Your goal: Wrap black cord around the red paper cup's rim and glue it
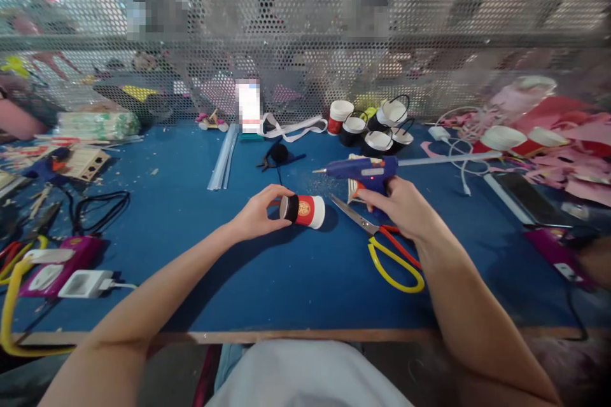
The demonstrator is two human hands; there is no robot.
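Between the thumb and fingers of my left hand [262, 211] is a small paper cup [308, 211], lying on its side. It is red with a gold emblem, a white rim at the right and a black band around its base at the left. My right hand [398, 203] grips a blue hot glue gun [367, 170], its nozzle pointing left, above and right of the cup. A clear glue stick [449, 158] sticks out of the gun's back. Scissors [365, 224] with yellow and red handles lie just below my right hand, blades toward the cup.
Several small cups [379, 140] with black wire handles stand at the back. Clear glue sticks [223, 156], a white ribbon [296, 128] and a phone [249, 105] lie near the perforated metal screen [296, 25]. Purple power strips [71, 261] and cords sit at both sides. Pink scraps [558, 168] lie right.
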